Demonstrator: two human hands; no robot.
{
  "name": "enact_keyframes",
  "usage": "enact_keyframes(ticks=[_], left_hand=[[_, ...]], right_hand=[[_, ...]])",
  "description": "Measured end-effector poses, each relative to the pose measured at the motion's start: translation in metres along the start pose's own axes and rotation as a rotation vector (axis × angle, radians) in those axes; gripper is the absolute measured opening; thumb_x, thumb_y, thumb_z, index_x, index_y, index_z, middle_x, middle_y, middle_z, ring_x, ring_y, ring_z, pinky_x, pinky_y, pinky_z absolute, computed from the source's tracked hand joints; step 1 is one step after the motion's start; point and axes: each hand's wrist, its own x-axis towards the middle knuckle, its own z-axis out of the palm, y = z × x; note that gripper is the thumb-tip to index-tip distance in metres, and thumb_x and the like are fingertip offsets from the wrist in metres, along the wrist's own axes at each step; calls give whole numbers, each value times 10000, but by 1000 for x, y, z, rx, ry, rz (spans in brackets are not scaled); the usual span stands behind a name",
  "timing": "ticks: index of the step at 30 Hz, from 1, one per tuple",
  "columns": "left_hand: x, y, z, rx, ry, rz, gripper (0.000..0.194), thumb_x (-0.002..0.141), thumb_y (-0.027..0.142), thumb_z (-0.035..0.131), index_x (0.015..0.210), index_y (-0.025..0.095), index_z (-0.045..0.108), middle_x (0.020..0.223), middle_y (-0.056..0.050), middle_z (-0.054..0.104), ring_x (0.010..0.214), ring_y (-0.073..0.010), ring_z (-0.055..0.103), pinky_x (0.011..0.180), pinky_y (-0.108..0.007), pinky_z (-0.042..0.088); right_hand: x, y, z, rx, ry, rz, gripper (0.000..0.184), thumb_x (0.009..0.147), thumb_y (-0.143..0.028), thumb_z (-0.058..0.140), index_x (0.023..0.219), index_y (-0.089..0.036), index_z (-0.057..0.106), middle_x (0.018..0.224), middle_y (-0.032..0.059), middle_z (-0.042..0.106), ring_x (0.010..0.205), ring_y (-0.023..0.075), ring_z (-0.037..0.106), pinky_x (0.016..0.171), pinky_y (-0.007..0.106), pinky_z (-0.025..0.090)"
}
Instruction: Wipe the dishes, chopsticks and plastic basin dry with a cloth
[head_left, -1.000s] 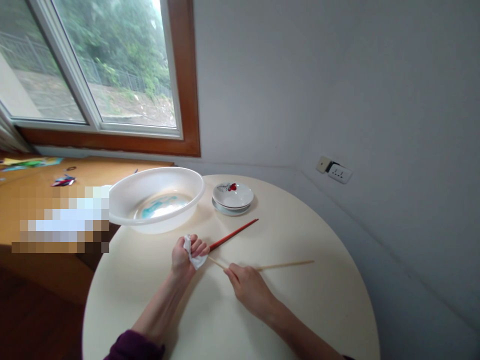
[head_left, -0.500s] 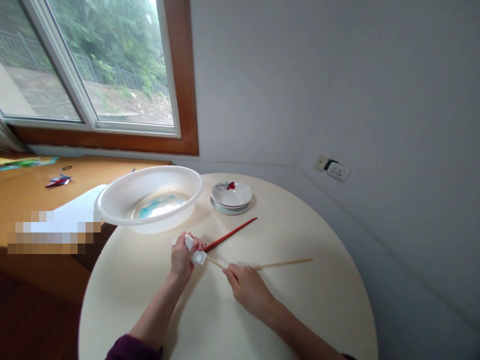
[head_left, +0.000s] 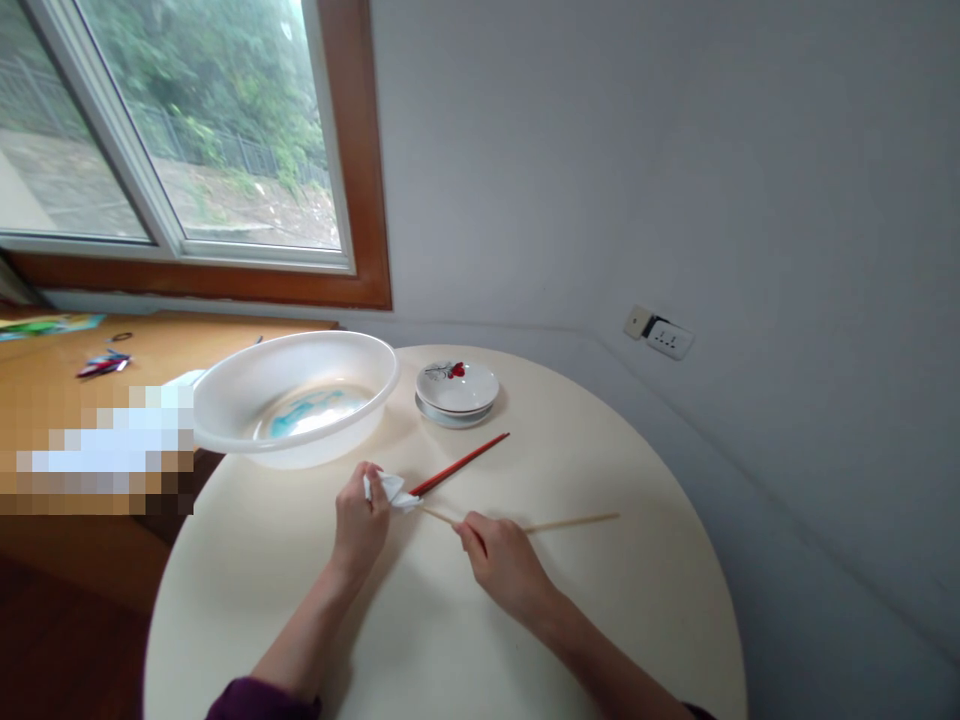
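Note:
My left hand is closed on a crumpled white tissue, which wraps the end of a pale wooden chopstick. My right hand grips that chopstick a little further along, its fingers curled round it. Beyond the right hand, another pale chopstick length lies at a different angle; the hand hides where it begins. Just past the tissue, red chopsticks rest slanted on the table, their near end close to the tissue.
A large translucent plastic basin stands at the round table's back left. Beside it are stacked white dishes with a red flower pattern. A wooden desk adjoins on the left, and a wall with a socket borders the right.
The tissue has shifted slightly right relative to my left hand, and more of it shows beyond the fingers. My right hand has moved a little right; the camera view has shifted slightly.

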Motion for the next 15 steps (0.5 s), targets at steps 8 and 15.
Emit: enact_keyframes(ticks=[8,15], left_hand=[[-5,2,4,-95,-35,-68,140,809,138,535,823,177,669,568,15,577,505,-140,461,523,-210,317],[-7,10,5,-164,-67,-105,211,760,147,612,966,185,630,627,17,615,581,-157,525,594,-215,365]], right_hand=[[7,13,4,99,144,-6,284,907,-226,391,720,-182,600,657,23,653,607,130,577,567,215,315],[6,14,5,165,173,-20,303,907,-259,378,723,-183,606,644,21,645,595,128,571,568,210,331]])
